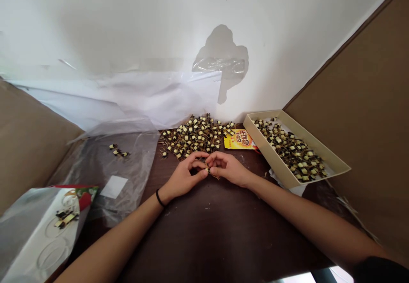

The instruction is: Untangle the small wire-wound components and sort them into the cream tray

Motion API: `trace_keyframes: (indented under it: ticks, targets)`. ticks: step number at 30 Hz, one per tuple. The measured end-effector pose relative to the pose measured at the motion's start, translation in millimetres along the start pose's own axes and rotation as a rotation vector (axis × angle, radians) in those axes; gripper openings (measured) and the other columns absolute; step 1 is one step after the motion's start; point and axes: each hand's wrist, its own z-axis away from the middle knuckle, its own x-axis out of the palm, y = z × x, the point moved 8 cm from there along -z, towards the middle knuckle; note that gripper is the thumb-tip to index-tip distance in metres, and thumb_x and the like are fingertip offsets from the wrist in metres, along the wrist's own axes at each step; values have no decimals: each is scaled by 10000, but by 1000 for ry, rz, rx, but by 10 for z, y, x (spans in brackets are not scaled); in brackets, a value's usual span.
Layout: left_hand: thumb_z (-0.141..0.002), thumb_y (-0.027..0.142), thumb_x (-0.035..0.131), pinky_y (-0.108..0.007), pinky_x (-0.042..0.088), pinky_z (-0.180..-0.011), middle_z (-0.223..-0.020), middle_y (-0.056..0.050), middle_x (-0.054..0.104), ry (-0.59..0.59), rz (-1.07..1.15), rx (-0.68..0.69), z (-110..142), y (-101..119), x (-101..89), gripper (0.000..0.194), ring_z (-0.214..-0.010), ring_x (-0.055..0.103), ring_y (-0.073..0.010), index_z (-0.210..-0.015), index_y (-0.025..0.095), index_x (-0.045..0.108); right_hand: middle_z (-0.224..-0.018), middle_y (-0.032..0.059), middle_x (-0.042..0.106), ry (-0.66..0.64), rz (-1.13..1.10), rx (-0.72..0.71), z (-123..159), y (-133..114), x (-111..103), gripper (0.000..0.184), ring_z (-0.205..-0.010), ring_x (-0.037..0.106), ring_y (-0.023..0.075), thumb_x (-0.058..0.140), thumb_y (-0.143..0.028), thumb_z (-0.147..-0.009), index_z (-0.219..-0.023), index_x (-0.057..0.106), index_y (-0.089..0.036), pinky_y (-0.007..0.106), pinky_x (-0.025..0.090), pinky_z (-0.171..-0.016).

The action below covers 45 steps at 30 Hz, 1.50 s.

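My left hand [186,174] and my right hand [230,168] meet over the dark table, fingertips pinched together. Between them is a small wire-leaded coil [208,170], with yellow tape, a black body and thin copper-coloured leads, mostly hidden by my fingers. A black band circles my left wrist. Just beyond my hands lies a loose heap of similar coils [191,136], their leads tangled.
A cream box [271,155] at the right holds many more coils. Beside it lies a yellow packet [238,140]. At the left, a few coils rest on clear plastic [137,159] and others on a printed bag [41,249]. A white wall [143,18] stands behind.
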Motion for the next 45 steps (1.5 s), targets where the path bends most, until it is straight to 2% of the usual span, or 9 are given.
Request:
trace_keyframes:
  ticks: [14, 21, 23, 26, 30, 34, 37, 40, 45]
  targets:
    - [-802, 297, 656, -288, 454, -799, -826, -32, 679, -14, 28, 40, 13, 3, 12, 445, -794, 630, -148, -1183, 155, 476, -763, -31, 493, -39, 43, -17, -16, 11, 41, 367, -618, 503, 76, 752, -381, -703, -933, 554, -176, 202, 477, -502]
    - [-787, 292, 645, -265, 459, -759, -788, -12, 670, 119, 39, -12, -5, -14, -97, 414, -756, 631, -137, -1156, 160, 512, -844, 4, 543, 85, 23, -82, 13, -17, -39, 264, -614, 523, 79, 614, -359, -809, -1003, 551, -191, 216, 491, -511]
    - [-788, 311, 636, -264, 464, -742, -778, -12, 678, 176, 59, -35, -8, -45, -147, 393, -747, 638, -140, -1134, 162, 526, -920, 21, 555, 74, 28, -109, 20, -40, -31, 281, -666, 533, 88, 638, -309, -776, -1022, 556, -200, 222, 496, -541]
    - [-776, 325, 641, -273, 477, -749, -796, -20, 692, 214, 61, -52, -14, -82, -170, 351, -765, 656, -151, -1074, 161, 555, -905, 10, 548, 66, 144, -139, 20, -71, -7, 320, -668, 511, 83, 676, -244, -727, -1025, 566, -204, 211, 465, -553]
    - [-785, 320, 625, -295, 481, -791, -828, -32, 710, 198, -20, -65, -16, -97, -119, 355, -809, 673, -167, -1093, 164, 542, -854, -1, 525, 152, 263, -135, 13, -67, -47, 228, -623, 494, 77, 670, -260, -734, -942, 606, -193, 210, 436, -521]
    - [-800, 319, 612, -301, 466, -827, -850, -42, 718, 173, -72, -73, -6, -86, -82, 410, -841, 674, -170, -1162, 159, 507, -840, -1, 520, 174, 229, -104, 11, -42, -65, 220, -660, 513, 101, 689, -317, -724, -887, 611, -191, 226, 465, -523]
    - [-820, 350, 588, -285, 468, -784, -846, -43, 714, 152, -62, -69, 0, -71, -79, 404, -815, 666, -164, -1165, 154, 511, -858, 4, 544, 165, 198, -81, 15, -45, -76, 247, -673, 516, 104, 699, -348, -724, -885, 604, -188, 224, 461, -526]
    - [-852, 367, 537, -259, 462, -697, -819, -33, 697, 155, -79, -58, 9, -58, -95, 346, -749, 641, -148, -1125, 154, 543, -813, -7, 564, 138, 133, -52, 14, -48, -89, 265, -625, 500, 86, 698, -359, -734, -902, 602, -178, 225, 451, -546]
    - [-877, 351, 500, -242, 451, -689, -816, -26, 666, 144, -156, -5, 13, -16, -69, 225, -743, 606, -134, -949, 156, 585, -743, -17, 601, 80, 57, 21, 11, -27, -82, 312, -573, 504, 75, 707, -392, -729, -905, 589, -162, 237, 452, -571]
